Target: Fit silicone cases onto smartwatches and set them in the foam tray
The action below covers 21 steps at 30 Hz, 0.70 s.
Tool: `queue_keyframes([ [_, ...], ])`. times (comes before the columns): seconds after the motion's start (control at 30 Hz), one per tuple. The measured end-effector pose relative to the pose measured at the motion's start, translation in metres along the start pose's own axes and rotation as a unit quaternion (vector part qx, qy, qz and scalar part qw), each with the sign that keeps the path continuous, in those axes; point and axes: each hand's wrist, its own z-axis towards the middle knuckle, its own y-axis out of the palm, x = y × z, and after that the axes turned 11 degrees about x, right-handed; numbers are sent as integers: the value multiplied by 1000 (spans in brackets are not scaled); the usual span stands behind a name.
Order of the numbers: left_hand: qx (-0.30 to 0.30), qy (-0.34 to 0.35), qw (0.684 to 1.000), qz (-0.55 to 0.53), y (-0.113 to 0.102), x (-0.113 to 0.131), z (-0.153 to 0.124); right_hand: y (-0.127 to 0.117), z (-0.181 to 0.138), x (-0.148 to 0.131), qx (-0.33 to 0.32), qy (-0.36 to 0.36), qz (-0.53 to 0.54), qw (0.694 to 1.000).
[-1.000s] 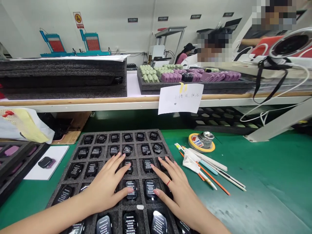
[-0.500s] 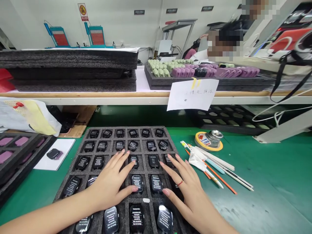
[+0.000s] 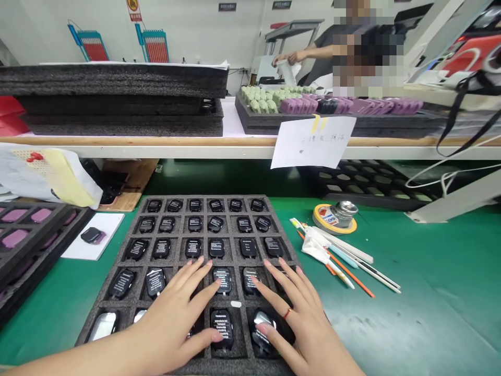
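A black foam tray (image 3: 203, 199) lies on the green mat, with rows of black smartwatch-like devices (image 3: 216, 248) in its cells, their screens showing white text. My left hand (image 3: 172, 313) rests flat over the lower rows, with its fingertips next to one device (image 3: 222, 279) and its thumb tip on another (image 3: 221, 328). My right hand (image 3: 297, 318), with a ring on one finger, lies open, partly covering a glossy device (image 3: 263, 329). Neither hand grasps anything. The devices under my palms are hidden.
To the right lie a tape roll with a metal can (image 3: 335, 216) and several swabs and pens (image 3: 340, 261). To the left are a device on white paper (image 3: 92, 237) and a foam tray with pink items (image 3: 23, 230). A shelf (image 3: 156, 141) runs behind, with a co-worker beyond it.
Both hands have slid toward me over the tray, by about a row. The whole scene sits higher in the view, and a co-worker's arm now shows at the back.
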Motion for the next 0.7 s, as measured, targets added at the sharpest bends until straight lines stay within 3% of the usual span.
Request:
queue_keyframes([
  [0.17,16,11,1000,-9,5,2,1,-1,0,-3,4,-13,1,1000],
  [0.43,40,4,999,-7,3,3,-1,-17,-19,10,63,87,-1,994],
  [0.7,41,13,999,18,11,6,-8,-10,-37,19,55,109,-24,992],
])
